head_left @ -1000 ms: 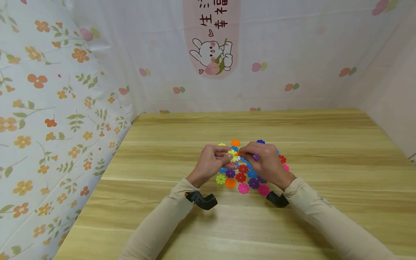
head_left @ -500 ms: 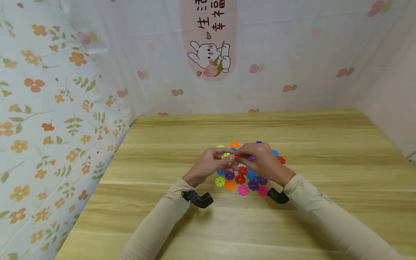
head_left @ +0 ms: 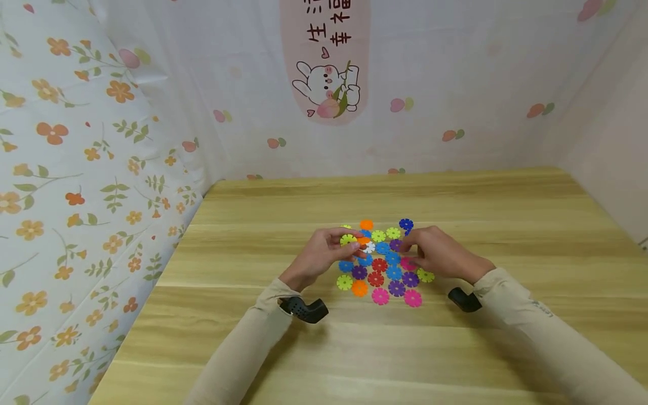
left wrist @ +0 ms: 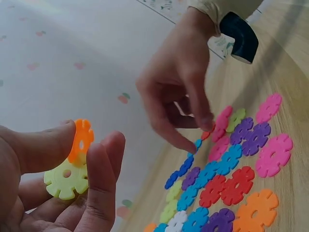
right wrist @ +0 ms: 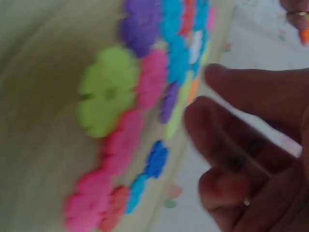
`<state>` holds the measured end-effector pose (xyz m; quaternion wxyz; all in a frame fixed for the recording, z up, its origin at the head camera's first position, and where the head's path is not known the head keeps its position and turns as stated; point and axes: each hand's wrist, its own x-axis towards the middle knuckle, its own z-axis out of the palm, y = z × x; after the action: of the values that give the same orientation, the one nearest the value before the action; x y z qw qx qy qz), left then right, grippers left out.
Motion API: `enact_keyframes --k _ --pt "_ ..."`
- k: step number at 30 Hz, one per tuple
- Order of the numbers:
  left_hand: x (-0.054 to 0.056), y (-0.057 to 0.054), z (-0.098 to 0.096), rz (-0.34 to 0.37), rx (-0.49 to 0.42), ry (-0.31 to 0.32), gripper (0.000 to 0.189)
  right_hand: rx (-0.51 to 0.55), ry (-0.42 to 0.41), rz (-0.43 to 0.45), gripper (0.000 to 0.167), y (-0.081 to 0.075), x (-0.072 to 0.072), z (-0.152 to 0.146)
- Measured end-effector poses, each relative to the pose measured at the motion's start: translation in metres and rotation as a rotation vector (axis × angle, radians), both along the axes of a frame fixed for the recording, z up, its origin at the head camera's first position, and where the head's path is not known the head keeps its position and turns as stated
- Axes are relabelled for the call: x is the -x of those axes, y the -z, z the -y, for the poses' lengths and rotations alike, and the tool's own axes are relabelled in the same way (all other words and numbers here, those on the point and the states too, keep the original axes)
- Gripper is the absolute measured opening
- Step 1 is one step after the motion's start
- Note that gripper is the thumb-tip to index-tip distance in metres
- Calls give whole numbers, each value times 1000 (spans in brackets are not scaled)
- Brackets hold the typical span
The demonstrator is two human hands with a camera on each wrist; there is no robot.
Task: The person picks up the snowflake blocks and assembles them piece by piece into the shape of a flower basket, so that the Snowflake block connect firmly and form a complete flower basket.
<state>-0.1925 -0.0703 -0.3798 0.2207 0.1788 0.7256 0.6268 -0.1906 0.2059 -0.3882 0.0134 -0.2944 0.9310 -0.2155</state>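
Observation:
In the left wrist view, my left hand (left wrist: 96, 188) pinches an orange snowflake disc (left wrist: 81, 137) between thumb and fingers. Slotted into it is a yellow-green snowflake disc (left wrist: 65, 181), so the two are joined at an angle and held above the table. My right hand (head_left: 440, 253) hovers over the right side of the spread discs, with thumb and forefinger apart and nothing between them. Below it lie a pink disc (head_left: 408, 263), a purple disc (head_left: 396, 245) and a yellow-green disc (right wrist: 107, 92). The right wrist view is blurred.
Several other flat slotted discs lie on the wooden table (head_left: 253, 337), among them a red one (head_left: 376, 279), a white one (left wrist: 177, 221) and a dark blue one (head_left: 406, 224). A printed cloth (head_left: 430, 73) hangs behind the table, and a flowered cloth (head_left: 101, 185) borders its left.
Earlier both hands met at the yellow-green and orange discs. My right hand has since let go of the orange disc and moved right; the left keeps hold of both.

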Motion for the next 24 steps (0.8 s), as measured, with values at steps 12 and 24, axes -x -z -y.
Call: enact_keyframes --k 12,24 --pt "-1 1 -4 -13 16 4 34 -116 45 19 17 14 -1 -5" --pt "-1 0 -4 10 -2 -6 39 -75 79 54 21 17 7 -3"
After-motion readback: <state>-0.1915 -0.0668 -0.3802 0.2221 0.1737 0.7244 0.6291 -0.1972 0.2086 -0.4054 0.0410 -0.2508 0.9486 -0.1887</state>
